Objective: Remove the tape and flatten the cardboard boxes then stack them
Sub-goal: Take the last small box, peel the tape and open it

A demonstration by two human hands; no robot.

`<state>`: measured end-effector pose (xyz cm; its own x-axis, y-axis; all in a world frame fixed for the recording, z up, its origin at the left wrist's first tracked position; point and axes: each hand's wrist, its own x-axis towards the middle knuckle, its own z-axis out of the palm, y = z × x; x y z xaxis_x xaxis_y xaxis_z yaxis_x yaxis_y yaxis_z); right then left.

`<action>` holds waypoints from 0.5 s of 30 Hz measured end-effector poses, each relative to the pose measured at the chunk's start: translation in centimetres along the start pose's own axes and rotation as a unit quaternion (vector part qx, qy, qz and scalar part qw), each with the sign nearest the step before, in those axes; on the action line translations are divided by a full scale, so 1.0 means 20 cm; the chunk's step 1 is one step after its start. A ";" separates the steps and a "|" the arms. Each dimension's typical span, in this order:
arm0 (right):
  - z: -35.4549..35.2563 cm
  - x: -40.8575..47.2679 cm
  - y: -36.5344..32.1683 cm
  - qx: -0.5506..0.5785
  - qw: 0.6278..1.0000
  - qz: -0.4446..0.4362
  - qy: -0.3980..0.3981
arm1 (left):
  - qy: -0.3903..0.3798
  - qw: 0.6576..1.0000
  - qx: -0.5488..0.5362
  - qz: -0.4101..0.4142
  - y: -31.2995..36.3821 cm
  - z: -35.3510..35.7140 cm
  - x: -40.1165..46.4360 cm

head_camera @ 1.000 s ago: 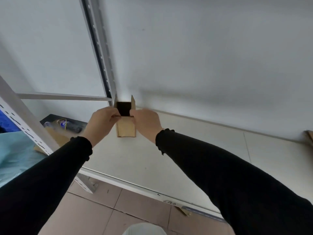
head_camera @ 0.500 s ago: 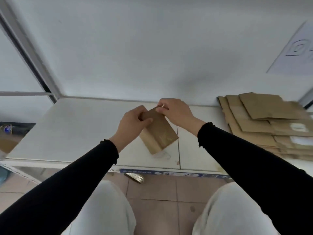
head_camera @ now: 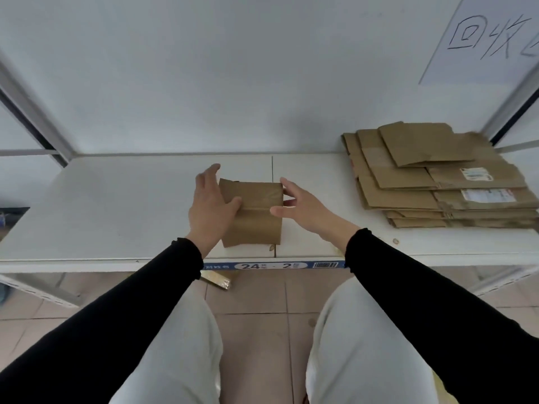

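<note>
White shelf (head_camera: pixel 122 205) spans the view, blue label strip (head_camera: pixel 274 265) on its front edge. Stack of flattened boxes (head_camera: pixel 431 182) sits at the shelf's right end, well apart from the hands; half a second ago it lay further right in view, so the camera has shifted. Handwritten sheet (head_camera: pixel 493 39) on the wall upper right. Small cardboard box (head_camera: pixel 252 214) now lies flat on the shelf at centre, square to the front edge; earlier it was tilted and pinched at its top by both hands. Left hand (head_camera: pixel 210 208) has fingers straight, thumb touching the box's left side. Right hand (head_camera: pixel 306 208) is spread wide at the box's right edge, fingertips look to touch it, contact unclear. Gold wrapper (head_camera: pixel 217 279) lies on the floor tiles below the shelf.
</note>
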<state>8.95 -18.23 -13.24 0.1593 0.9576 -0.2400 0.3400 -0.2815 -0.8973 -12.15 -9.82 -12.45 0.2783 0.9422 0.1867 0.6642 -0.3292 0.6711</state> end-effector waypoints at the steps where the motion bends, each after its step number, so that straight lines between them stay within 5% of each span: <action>1: 0.01 0.01 0.00 0.011 1.000 -0.002 0.000 | -0.007 0.996 0.071 0.056 0.01 -0.01 0.02; 3: 0.02 0.02 -0.01 0.018 1.000 -0.007 -0.003 | -0.070 0.970 0.177 0.150 0.05 -0.01 0.08; 6: 0.01 0.05 -0.04 -0.018 1.000 -0.018 -0.002 | -0.193 0.954 0.193 0.127 0.09 0.02 0.12; 10: -0.10 0.07 -0.11 -0.149 0.988 -0.037 0.009 | -0.204 0.956 0.180 0.112 0.07 0.06 0.13; 15: -0.14 0.08 -0.23 -0.396 0.916 -0.069 0.016 | -0.211 0.959 0.157 0.108 0.04 0.06 0.14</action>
<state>10.14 -15.49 -8.44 0.0876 0.9887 -0.1216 0.9223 -0.1267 -0.3652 -9.86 -7.51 -12.24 0.6439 0.7632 -0.0547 0.7181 -0.5781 0.3874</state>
